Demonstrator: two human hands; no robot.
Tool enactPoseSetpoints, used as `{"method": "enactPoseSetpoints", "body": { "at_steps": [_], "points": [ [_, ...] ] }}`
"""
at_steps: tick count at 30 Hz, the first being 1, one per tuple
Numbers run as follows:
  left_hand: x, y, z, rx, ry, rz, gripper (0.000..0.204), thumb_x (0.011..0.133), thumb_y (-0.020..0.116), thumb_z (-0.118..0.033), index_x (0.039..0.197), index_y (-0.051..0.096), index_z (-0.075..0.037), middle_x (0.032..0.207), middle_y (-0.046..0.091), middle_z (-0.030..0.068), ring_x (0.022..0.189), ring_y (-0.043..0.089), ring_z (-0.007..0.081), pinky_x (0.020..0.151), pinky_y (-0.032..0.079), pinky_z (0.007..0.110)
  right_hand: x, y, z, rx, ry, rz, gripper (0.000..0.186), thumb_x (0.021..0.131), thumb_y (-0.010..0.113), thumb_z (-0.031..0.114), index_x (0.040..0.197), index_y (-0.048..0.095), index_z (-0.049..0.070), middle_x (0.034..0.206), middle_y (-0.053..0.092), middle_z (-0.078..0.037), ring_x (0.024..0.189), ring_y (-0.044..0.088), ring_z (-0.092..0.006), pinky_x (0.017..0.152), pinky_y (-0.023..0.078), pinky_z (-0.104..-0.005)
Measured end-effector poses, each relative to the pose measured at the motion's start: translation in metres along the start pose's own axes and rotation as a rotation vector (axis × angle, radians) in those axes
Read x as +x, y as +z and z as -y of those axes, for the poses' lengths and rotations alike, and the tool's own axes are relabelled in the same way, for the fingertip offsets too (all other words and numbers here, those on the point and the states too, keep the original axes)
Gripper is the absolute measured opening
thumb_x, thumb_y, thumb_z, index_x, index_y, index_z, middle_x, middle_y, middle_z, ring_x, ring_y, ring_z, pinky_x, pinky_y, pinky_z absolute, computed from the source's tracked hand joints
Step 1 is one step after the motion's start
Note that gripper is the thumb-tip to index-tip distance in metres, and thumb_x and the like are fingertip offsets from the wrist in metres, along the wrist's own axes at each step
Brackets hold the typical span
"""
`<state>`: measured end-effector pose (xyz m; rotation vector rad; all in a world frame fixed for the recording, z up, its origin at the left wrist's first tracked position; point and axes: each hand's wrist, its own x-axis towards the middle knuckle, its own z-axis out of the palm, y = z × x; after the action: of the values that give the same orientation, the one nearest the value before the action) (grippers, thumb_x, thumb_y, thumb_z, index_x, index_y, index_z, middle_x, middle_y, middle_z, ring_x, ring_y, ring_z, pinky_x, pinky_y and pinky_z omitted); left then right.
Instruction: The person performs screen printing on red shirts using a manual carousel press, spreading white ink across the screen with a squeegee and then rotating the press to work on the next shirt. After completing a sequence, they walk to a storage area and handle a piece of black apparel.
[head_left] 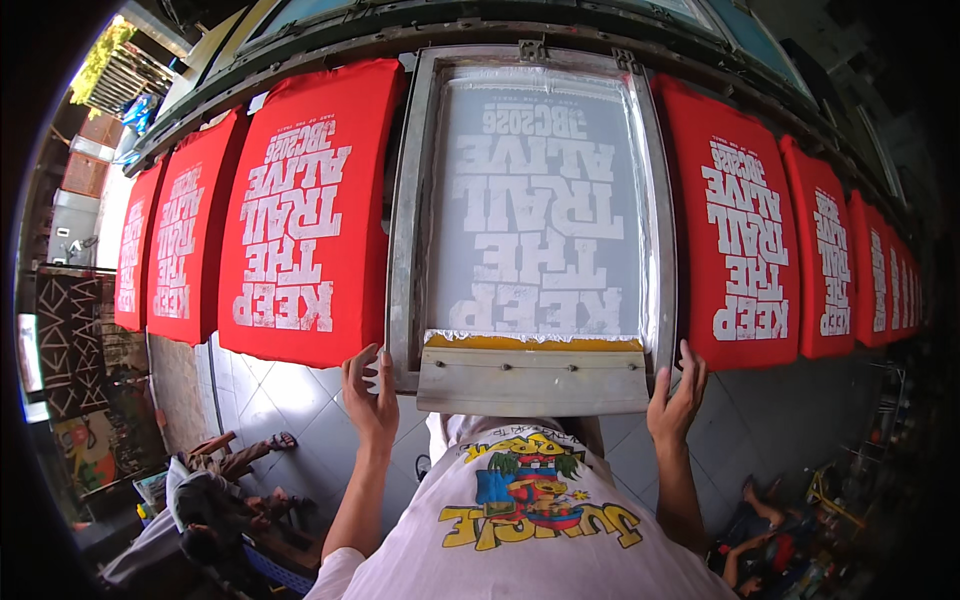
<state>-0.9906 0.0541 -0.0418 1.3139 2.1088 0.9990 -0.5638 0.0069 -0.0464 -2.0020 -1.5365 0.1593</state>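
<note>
A screen-printing frame (402, 250) with grey metal sides lies flat in front of me. Through its pale mesh (535, 150), blocky white lettering shows. Across the frame's near end rests a wide metal squeegee (532, 380), with a yellow strip along its far edge and white ink beside it. My left hand (370, 398) is at the frame's near left corner, fingers apart and pointing up. Opposite it, my right hand (677, 398) is by the near right corner, its fingers likewise spread. Neither hand holds the squeegee; whether the fingertips touch the frame is hard to tell.
Red printed shirts (305, 210) stretch out in a row to the left, and more red shirts (740, 220) continue on the right. Hinges (533, 50) sit at the frame's far edge. Seated people (215, 500) are at lower left, others at lower right.
</note>
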Motion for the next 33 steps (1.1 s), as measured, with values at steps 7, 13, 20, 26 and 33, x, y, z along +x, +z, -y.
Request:
{"method": "enactPoseSetpoints", "body": {
  "at_steps": [7,13,20,26,33],
  "points": [
    [-0.002,0.015,0.027,0.127,-0.306,0.205,0.066,0.109,0.046,-0.054,0.091,0.066,0.006,0.07,0.059,0.0086,0.069,0.05,0.016,0.066,0.044,0.036,0.017,0.023,-0.032,0.117,0.641,0.255,0.062,0.11,0.042,0.049,0.128,0.061,-0.008,0.128,0.063,-0.031,0.12,0.058,-0.0481,0.101,0.044,-0.0472],
    [0.005,0.021,0.033,-0.076,-0.251,0.12,0.061,0.107,0.056,-0.05,0.072,0.046,-0.001,0.063,0.039,0.0009,0.063,0.034,0.0115,0.055,0.032,0.034,0.025,0.013,-0.007,0.03,0.593,0.159,0.062,0.109,0.044,0.048,0.132,0.06,-0.008,0.128,0.064,-0.031,0.12,0.06,-0.0461,0.102,0.044,-0.0459],
    [0.008,0.006,0.016,-0.132,-0.261,0.119,0.058,0.107,0.058,-0.046,0.069,0.042,-0.005,0.064,0.037,-0.0023,0.064,0.033,0.009,0.055,0.03,0.032,0.036,-0.006,0.006,0.09,0.69,0.203,0.06,0.109,0.046,0.044,0.134,0.059,-0.008,0.135,0.062,-0.029,0.124,0.058,-0.0451,0.105,0.043,-0.0454],
    [0.013,0.002,0.019,-0.117,-0.257,0.17,0.058,0.107,0.056,-0.046,0.069,0.042,-0.005,0.065,0.034,-0.0026,0.064,0.031,0.0101,0.056,0.028,0.033,0.039,-0.003,-0.001,0.055,0.588,0.205,0.069,0.109,0.041,0.052,0.131,0.061,-0.009,0.129,0.064,-0.031,0.123,0.06,-0.0457,0.103,0.044,-0.0459],
    [0.058,0.02,-0.016,-0.182,-0.272,0.272,0.064,0.104,0.054,-0.058,0.071,0.045,-0.005,0.068,0.035,-0.0015,0.067,0.031,0.0104,0.06,0.03,0.03,0.09,0.023,-0.017,0.139,0.518,0.164,0.072,0.107,0.041,0.056,0.127,0.063,-0.009,0.123,0.067,-0.03,0.117,0.063,-0.0422,0.103,0.044,-0.0455]
  ]
}}
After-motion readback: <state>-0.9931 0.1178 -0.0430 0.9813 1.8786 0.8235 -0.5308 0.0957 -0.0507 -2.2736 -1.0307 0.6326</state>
